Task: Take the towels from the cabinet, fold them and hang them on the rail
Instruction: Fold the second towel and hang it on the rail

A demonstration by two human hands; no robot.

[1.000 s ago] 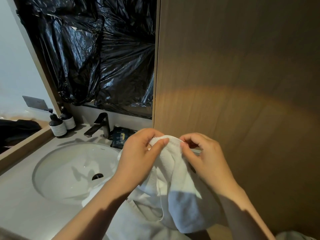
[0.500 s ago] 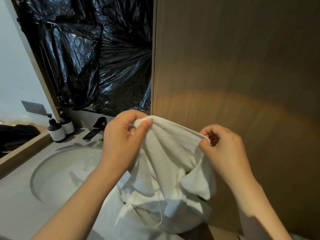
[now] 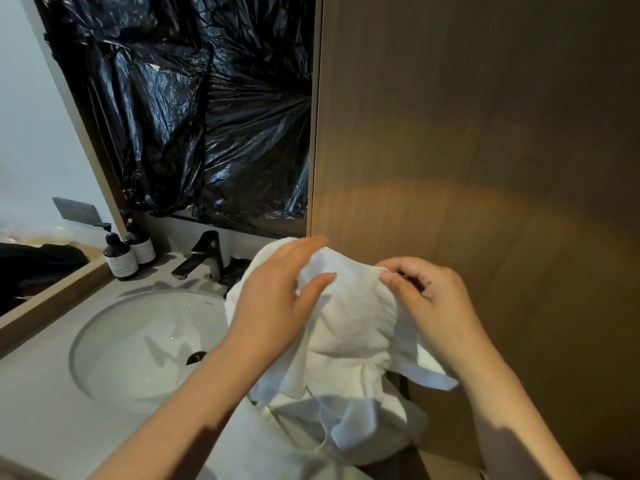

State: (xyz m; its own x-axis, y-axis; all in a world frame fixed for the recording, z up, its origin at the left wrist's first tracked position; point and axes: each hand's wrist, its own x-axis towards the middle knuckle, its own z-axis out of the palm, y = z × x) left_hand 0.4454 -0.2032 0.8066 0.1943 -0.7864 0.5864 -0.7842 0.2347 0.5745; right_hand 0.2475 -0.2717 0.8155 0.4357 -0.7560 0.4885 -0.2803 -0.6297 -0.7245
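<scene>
One towel (image 3: 349,317) is out, unfolded, at lower centre; left hand (image 3: 277,299) and right hand (image 3: 429,299) pinch its top edge; folding and hanging apparently remain.

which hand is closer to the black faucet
Left. The left hand grips the towel just right of the faucet; the right hand pinches it farther right.

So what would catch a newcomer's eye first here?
The white towel, bunched between both hands at centre: the left hand grips its top, the right hand pinches its edge. Behind, crinkled black plastic sheeting hangs above the sink, beside a wooden panel.
</scene>
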